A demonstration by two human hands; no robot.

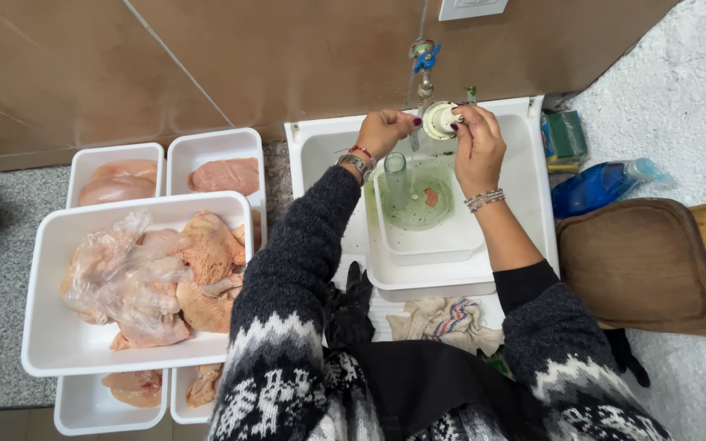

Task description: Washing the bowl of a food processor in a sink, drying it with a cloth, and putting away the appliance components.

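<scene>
Both the left hand [384,131] and right hand [477,147] pinch a small round pale-green plastic piece [439,120] in their fingers under the tap [423,73], rinsing apparently under way, while the white tub [459,237] with its clear tube waits below.

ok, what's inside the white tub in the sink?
Inside the white tub: a clear glass standing upright and a round green perforated disc with a small pink scrap on it. The tub sits nested in a larger white tray; what lies beneath is covered.
</scene>
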